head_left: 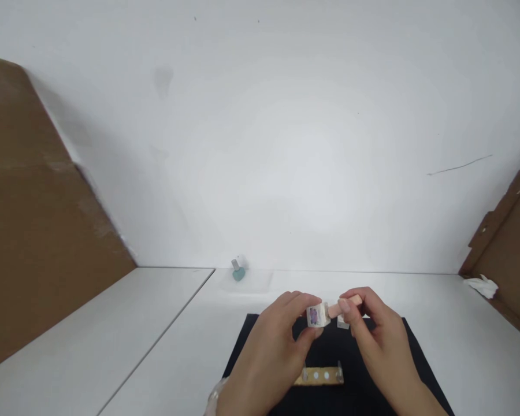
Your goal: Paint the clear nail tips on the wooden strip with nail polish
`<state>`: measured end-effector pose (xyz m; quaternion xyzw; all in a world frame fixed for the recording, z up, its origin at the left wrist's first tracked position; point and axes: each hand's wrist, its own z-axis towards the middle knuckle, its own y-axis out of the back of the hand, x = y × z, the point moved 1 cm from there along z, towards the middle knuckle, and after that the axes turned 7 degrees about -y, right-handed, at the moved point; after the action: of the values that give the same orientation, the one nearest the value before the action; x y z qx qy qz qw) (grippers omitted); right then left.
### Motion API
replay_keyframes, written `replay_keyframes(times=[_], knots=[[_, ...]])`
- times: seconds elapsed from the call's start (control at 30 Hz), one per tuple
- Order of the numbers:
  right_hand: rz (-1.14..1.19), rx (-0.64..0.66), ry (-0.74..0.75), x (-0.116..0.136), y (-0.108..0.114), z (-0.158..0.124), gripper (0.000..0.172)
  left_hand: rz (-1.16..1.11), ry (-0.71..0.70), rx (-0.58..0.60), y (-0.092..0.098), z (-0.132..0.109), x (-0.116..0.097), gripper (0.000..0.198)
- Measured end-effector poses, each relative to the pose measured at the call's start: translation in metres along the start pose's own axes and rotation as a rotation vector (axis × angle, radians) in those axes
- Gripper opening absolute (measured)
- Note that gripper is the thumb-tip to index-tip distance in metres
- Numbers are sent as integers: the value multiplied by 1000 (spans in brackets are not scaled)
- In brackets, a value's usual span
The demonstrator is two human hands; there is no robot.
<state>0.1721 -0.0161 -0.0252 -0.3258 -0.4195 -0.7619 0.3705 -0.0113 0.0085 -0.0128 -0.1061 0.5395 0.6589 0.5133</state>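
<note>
Low in the frame, right of centre, the left hand (pixel 277 341) pinches a floral-labelled white bottle (pixel 315 316) lying sideways, while the right hand (pixel 381 341) pinches a peach cap (pixel 335 311) at the bottle's right end, both above a black mat (pixel 351 400); the step in hand looks like work where cap meets bottle, though fitting or parting I cannot tell, and the next move seems to call for a steady bottle and an aligned cap
</note>
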Motion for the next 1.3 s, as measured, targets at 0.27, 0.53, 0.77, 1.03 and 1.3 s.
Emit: replay_keyframes(times=[0.27,0.53,0.77,1.03,1.3], knots=[[29,-117,62,2,-5,-4,21,-26,-89,-102,-1,0,4,32],[80,-8,-70,0,-2,0,33,-27,25,49,1,0,-6,22],[162,24,-121,-1,-1,3,33,-25,-24,20,1,-1,-5,26],[89,54,-58,1,2,2,31,-8,-14,57,3,1,-7,27],[300,99,-246,-5,-2,7,42,-30,-31,18,2,0,-6,24]])
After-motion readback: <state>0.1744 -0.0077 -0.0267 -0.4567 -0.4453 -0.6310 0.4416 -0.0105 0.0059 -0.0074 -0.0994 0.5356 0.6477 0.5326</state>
